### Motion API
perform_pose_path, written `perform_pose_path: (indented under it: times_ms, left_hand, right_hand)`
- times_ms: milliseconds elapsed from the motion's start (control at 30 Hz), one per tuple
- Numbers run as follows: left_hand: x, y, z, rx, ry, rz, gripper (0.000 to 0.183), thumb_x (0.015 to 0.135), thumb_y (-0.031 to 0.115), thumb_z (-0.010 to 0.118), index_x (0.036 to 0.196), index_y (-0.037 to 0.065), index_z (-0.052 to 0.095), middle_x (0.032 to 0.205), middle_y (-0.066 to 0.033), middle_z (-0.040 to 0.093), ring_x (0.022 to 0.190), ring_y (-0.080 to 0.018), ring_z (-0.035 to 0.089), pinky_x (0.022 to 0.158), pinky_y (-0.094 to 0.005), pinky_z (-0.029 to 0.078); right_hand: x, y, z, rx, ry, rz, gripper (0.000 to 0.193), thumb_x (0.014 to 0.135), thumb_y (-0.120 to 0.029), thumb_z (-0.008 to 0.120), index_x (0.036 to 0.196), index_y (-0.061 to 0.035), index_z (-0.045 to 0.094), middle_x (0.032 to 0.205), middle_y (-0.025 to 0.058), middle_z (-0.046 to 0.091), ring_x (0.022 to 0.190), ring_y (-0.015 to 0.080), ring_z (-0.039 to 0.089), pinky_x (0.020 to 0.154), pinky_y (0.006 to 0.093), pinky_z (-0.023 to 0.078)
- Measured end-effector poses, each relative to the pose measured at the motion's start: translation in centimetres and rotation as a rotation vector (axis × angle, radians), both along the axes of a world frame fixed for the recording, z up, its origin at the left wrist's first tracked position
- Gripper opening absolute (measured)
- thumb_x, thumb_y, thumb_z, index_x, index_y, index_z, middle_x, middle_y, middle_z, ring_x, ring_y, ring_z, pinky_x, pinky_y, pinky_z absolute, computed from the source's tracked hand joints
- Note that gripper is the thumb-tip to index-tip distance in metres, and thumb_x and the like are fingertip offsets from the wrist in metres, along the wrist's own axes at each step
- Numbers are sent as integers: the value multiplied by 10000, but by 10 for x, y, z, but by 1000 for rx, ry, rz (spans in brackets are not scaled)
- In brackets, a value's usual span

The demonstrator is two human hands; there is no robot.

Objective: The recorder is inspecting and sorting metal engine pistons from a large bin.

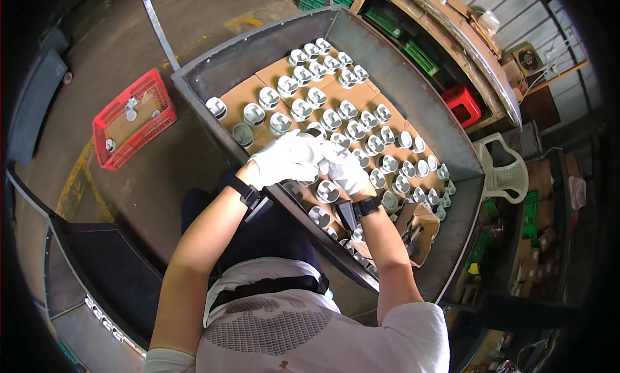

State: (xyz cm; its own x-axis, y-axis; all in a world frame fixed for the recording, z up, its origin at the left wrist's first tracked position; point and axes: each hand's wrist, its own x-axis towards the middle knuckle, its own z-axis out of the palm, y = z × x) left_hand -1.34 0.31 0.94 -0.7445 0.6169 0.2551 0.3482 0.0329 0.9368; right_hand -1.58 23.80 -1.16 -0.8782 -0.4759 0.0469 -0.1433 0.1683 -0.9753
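holding gloved left hand (285, 158) against gloved right hand (344, 166), pistons (301, 109) just beyond, not showing how wide or whether gripping

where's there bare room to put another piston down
A bare patch of cardboard liner lies between the metal bin's far-left wall and the nearest pistons. The red crate shows bare cardboard between its few parts. It's crowded around the left hand and right hand, and beside the open cardboard box.

Rowed metal parts (301, 109) and a red crate (147, 138) suggest a workshop.
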Motion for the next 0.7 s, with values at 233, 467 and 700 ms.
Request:
perform_pose_path:
  times_ms: [233,467,700]
  left_hand:
    - [8,-4,-19,237,-437,270,442,908,102,654,1304,-32,513,1197,-104,625,1090,-179,623,933,-339,538]
    - [12,7,-12,530,-733,311,435,1053,308,396,1348,9,508,1160,-99,636,1025,-148,624,847,-310,552]
    - [16,9,-3,497,-691,395,400,1040,269,451,1349,26,527,1171,-69,628,1047,-150,622,867,-318,539]
  right_hand:
    - [8,-16,4,-184,-124,54,391,871,1,664,1253,-14,583,1207,91,632,1127,177,579,971,326,484]
    - [14,-24,18,-368,-277,95,298,912,-26,612,1208,8,611,1139,87,661,1027,167,622,915,304,511]
    - [13,-25,8,-417,-346,13,278,910,12,611,1187,-3,631,1131,69,667,1005,161,634,901,296,521]
